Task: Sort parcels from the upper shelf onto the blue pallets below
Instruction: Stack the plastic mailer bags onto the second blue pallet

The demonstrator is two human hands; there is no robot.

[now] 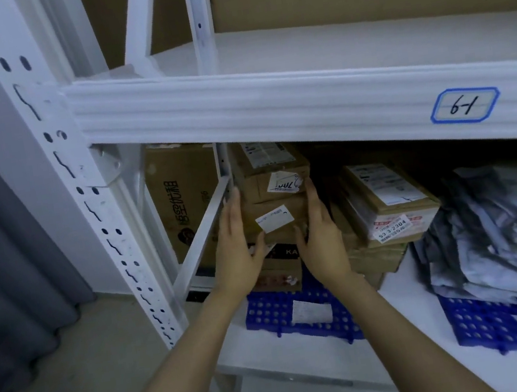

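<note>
A brown cardboard parcel (279,218) with a white label sits in a stack of boxes on the left blue pallet (278,313), under the white shelf beam. My left hand (236,249) presses flat on its left side and my right hand (320,237) on its right side, so both hold it. Another brown parcel (266,167) with a torn label lies on top of it. The upper shelf (312,50) above the beam shows bare white board.
A tall printed carton (180,200) stands left of the stack behind a diagonal brace (202,234). Taped boxes (389,206) are piled to the right. Grey and white poly mailers (506,226) heap on a second blue pallet (491,325). The beam carries a label "6-1" (465,104).
</note>
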